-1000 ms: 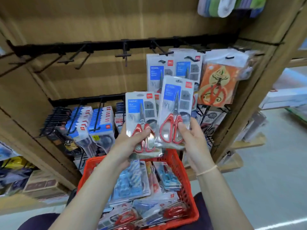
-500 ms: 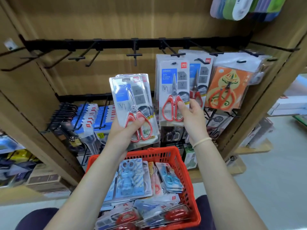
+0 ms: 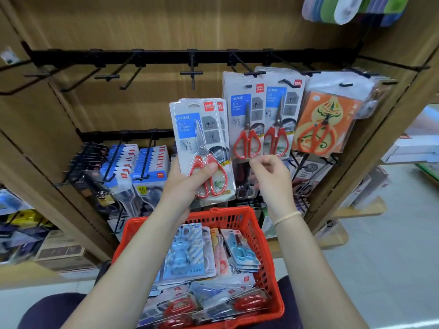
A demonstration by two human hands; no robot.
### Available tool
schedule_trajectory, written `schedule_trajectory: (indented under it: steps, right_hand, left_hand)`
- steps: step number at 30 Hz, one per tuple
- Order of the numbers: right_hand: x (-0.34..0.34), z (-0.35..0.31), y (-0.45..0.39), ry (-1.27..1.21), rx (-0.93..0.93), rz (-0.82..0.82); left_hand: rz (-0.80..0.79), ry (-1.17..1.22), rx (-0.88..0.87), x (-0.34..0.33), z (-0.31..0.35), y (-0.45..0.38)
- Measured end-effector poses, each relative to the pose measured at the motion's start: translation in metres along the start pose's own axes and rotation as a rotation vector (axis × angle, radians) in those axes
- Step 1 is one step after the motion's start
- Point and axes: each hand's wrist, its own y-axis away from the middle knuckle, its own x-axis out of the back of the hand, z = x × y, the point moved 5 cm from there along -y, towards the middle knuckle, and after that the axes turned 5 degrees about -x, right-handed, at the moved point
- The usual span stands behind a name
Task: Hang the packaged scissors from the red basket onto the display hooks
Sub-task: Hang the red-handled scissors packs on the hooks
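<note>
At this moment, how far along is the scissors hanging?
Done: red-handled packs hang on the top-rail hooks. In hand: the left hand grips more packs; the right hand holds nothing. Left: many packs lie in the red basket.

Your red basket (image 3: 257,236) holds pale-blue packs (image 3: 187,252); above it, red-handled scissors (image 3: 206,172) on blue-labelled grey cards.
</note>
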Motion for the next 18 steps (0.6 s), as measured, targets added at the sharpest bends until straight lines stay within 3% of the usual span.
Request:
schedule_trajectory:
  steps: [3, 7, 18]
  right_hand:
    - [-0.018, -0.009, 0.020, 0.030, 0.065, -0.229]
    - [-0.029, -0.006, 0.026, 0.104, 0.099, -0.333]
    - [-0.018, 0.004, 0.022, 0.015, 0.082, -0.257]
  left_hand:
    - [-0.013, -0.008, -0.047, -0.005, -0.001, 0.000]
    - [-0.002, -0.008, -0.071, -0.007, -0.002, -0.001]
    - [-0.021, -0.001, -0.038, -0.002, -0.007, 0.000]
